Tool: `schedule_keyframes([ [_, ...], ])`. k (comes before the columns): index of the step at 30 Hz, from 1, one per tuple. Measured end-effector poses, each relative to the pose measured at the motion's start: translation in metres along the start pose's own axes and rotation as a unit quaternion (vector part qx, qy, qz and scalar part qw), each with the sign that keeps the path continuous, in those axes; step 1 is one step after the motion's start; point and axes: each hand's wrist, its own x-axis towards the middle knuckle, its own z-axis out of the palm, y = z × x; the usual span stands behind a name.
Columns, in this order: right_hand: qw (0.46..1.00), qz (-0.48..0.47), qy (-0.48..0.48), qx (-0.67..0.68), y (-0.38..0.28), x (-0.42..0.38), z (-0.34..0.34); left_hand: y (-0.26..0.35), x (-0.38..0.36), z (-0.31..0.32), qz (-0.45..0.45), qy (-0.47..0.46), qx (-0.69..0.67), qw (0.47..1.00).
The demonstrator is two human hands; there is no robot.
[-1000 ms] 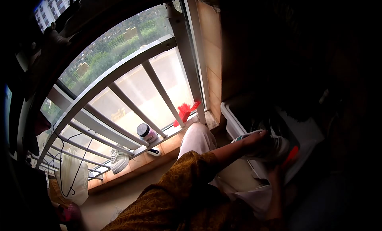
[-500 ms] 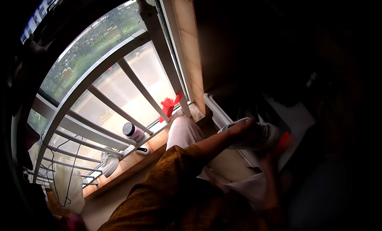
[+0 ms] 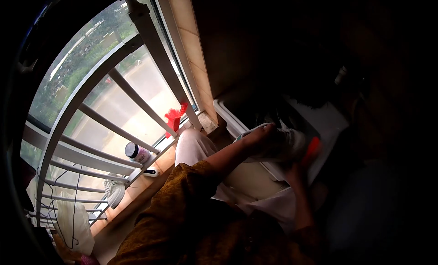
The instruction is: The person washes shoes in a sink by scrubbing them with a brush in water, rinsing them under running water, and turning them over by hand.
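Observation:
My left hand [image 3: 261, 136] grips a white sneaker [image 3: 292, 141] from above and holds it over a white plastic tub [image 3: 226, 119] in the dark corner. My left arm in a mustard patterned sleeve reaches across my knee to it. Just below the sneaker, my right hand [image 3: 295, 173] holds an orange-red brush [image 3: 312, 151] whose head lies against the shoe's side. The inside of the tub is too dark to make out.
A barred window [image 3: 137, 105] fills the left. On its tiled ledge stand a dark-lidded jar [image 3: 137, 152], a red tufted object [image 3: 173, 119] and another white sneaker [image 3: 114, 192]. A wire hanger with pale cloth [image 3: 75, 219] hangs at lower left.
My head has turned right, so the window and ledge have slid left in view. Both hands keep their hold on the sneaker and the brush over the tub.

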Motion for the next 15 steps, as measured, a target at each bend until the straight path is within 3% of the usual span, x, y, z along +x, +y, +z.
schedule_keyframes([
  [2,1.0,0.006,0.004,0.001,-0.004,-0.003,-0.003,0.005,0.001,0.001,0.027,-0.035,0.029,0.999],
  [4,0.999,0.024,-0.012,-0.027,-0.01,-0.005,-0.009,0.02,-0.01,0.015,-0.033,0.009,0.027,0.999],
  [5,1.0,0.014,-0.001,-0.013,-0.01,-0.006,-0.008,0.014,-0.007,0.009,0.002,0.036,0.084,0.996],
  [6,1.0,0.02,0.001,-0.013,-0.007,-0.003,-0.004,0.015,-0.007,0.01,-0.03,0.058,0.084,0.994],
  [8,1.0,0.017,0.004,0.02,-0.005,0.0,0.0,0.009,-0.004,0.006,-0.029,-0.009,-0.036,0.999],
  [9,0.999,0.036,-0.016,-0.004,-0.003,0.001,-0.001,0.006,-0.002,-0.001,-0.005,-0.021,0.035,0.999],
  [10,0.999,0.042,-0.013,-0.004,-0.006,-0.001,-0.004,0.003,0.002,-0.002,-0.036,0.013,0.011,0.999],
  [15,0.999,0.04,0.007,-0.022,-0.009,-0.003,-0.006,-0.007,0.009,-0.016,-0.024,0.013,0.036,0.999],
])
